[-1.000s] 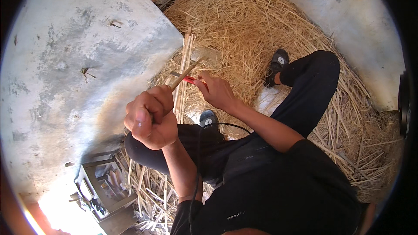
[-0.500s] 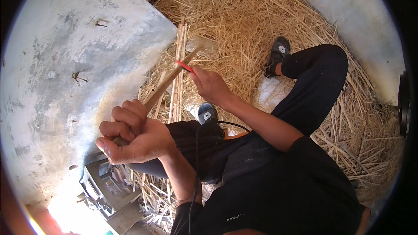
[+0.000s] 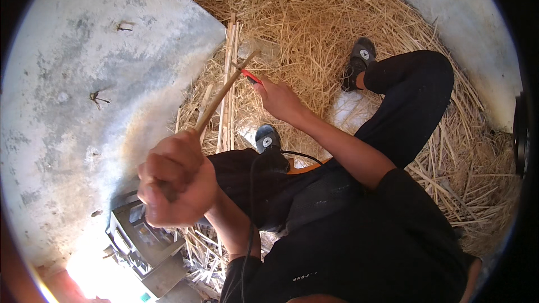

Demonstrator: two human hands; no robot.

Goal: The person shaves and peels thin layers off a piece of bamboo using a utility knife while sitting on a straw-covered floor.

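The wooden stick [image 3: 220, 96] slants across the view of the pale strips [image 3: 231, 39], near end left of them, tip just right; the left hand [image 3: 177, 179], left of the strips, is closed round the near end; the right hand [image 3: 281, 100], right of the strips and nearer the tip, grips a red-handled knife [image 3: 251, 76] crossing the stick there.

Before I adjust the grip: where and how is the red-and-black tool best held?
Probably take the red-and-black tool by its lower-right end, from the right, as the right hand does: it slants up-left, and its far end overlaps the wooden stick in view.
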